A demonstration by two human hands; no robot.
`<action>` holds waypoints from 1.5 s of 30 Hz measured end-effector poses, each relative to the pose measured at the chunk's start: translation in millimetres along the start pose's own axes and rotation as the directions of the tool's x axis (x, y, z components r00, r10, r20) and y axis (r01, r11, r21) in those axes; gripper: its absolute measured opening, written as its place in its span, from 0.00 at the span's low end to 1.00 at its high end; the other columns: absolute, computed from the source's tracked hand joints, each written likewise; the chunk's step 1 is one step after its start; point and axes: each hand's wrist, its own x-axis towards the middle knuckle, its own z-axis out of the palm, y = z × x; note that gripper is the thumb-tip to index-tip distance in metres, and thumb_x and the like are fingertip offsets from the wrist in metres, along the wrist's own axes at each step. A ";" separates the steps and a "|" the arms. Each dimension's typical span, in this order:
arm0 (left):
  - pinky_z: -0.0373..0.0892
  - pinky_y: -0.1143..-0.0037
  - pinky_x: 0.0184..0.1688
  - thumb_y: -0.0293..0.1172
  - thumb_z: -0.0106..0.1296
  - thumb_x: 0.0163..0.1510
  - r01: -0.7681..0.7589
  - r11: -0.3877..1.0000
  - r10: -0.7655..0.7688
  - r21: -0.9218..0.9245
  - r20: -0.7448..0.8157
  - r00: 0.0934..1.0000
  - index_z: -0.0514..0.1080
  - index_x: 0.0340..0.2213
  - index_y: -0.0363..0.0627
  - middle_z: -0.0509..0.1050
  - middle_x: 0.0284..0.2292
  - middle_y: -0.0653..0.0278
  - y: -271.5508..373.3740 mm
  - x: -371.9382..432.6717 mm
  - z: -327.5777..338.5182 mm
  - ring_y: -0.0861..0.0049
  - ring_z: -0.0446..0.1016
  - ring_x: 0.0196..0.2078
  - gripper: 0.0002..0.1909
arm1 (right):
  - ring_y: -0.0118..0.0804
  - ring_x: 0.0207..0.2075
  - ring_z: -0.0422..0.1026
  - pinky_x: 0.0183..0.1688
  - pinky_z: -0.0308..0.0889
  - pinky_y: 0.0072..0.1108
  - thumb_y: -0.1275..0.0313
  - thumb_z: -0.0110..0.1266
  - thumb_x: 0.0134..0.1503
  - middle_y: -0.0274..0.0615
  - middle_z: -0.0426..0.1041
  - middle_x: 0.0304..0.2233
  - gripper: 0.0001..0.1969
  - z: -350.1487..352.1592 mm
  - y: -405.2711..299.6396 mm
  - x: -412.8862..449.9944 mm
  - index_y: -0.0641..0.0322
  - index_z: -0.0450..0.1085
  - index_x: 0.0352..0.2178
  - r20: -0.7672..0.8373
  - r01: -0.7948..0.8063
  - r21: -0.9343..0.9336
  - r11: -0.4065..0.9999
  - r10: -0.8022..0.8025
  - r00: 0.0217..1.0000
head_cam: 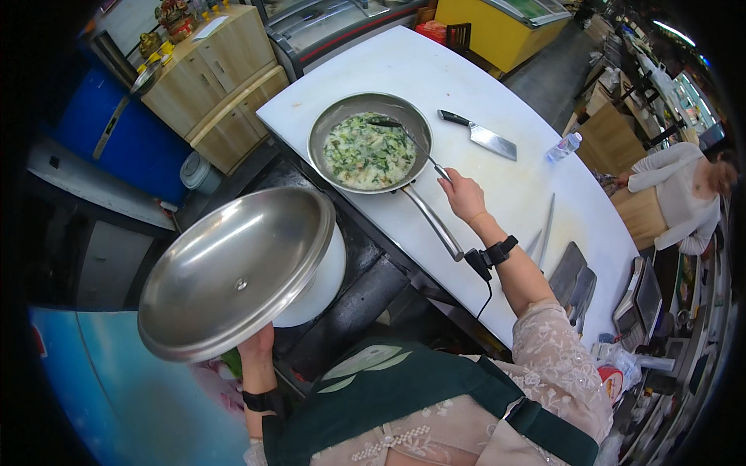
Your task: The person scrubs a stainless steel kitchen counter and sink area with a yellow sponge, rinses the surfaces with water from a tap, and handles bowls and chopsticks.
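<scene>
My right hand (464, 195) grips the metal handle of a cooking utensil (421, 150); its dark head lies on the food in the pan. The steel frying pan (315, 143) rests on the white table near its edge, with its long handle (434, 223) pointing towards me. Inside is a pale, porridge-like mixture with chopped green leaves (370, 152). My left hand (258, 342) holds a large stainless-steel lid (233, 256) from beneath, tilted, with its concave inside facing me. The lid hides most of the left fingers. Behind it shows a white rounded container (317, 291).
On the white table (396, 64) lie a cleaver (492, 141), a small plastic bottle (563, 147), a long thin rod-shaped tool (548, 227), dark flat blades or boards (568, 271) and a weighing scale (635, 297). Another person (670, 192) is beyond the table's right side.
</scene>
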 end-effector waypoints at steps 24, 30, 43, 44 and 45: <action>0.69 0.71 0.42 0.20 0.46 0.49 0.206 0.958 -0.262 0.201 0.306 0.915 0.59 0.47 0.46 0.65 0.43 0.62 -45.2 133.2 78.9 0.73 0.67 0.43 0.22 | 0.14 0.10 0.45 0.10 0.42 0.08 0.65 0.33 0.61 0.22 0.46 0.12 0.18 -110.4 24.1 -167.9 0.68 0.58 0.47 0.545 -0.539 0.820 -0.191 -0.024 0.838; 0.71 0.72 0.38 0.21 0.46 0.50 0.127 0.951 -0.247 0.281 0.449 0.859 0.56 0.40 0.42 0.67 0.37 0.58 -73.5 200.8 107.2 0.67 0.72 0.36 0.15 | 0.18 0.09 0.47 0.10 0.48 0.11 0.62 0.29 0.62 0.26 0.48 0.12 0.20 -148.2 29.2 -436.0 0.63 0.54 0.50 0.336 -0.014 0.864 -0.504 0.555 0.761; 0.68 0.78 0.28 0.32 0.53 0.45 -0.327 0.623 0.008 0.710 0.413 0.911 0.67 0.33 0.39 0.69 0.29 0.59 -134.3 266.3 171.7 0.78 0.70 0.28 0.14 | 0.20 0.10 0.42 0.09 0.42 0.14 0.59 0.32 0.61 0.28 0.47 0.14 0.23 -29.7 -127.5 -833.0 0.59 0.52 0.54 0.083 0.644 0.758 -0.100 0.995 0.056; 0.67 0.75 0.32 0.34 0.54 0.43 -0.530 0.324 0.107 0.784 0.527 0.843 0.68 0.34 0.41 0.69 0.29 0.58 -140.6 272.2 175.1 0.73 0.70 0.30 0.16 | 0.22 0.11 0.42 0.10 0.43 0.16 0.59 0.31 0.61 0.29 0.47 0.14 0.23 -19.9 -132.9 -858.1 0.58 0.51 0.54 0.040 0.577 0.810 -0.104 0.992 0.122; 0.67 0.72 0.35 0.37 0.55 0.42 -0.658 -0.019 0.155 0.753 0.652 0.742 0.69 0.35 0.43 0.69 0.29 0.57 -149.5 275.2 179.1 0.68 0.70 0.33 0.17 | 0.23 0.11 0.43 0.11 0.44 0.17 0.58 0.30 0.61 0.29 0.47 0.15 0.23 -11.5 -137.4 -882.0 0.57 0.50 0.55 -0.001 0.508 0.856 -0.095 0.983 0.186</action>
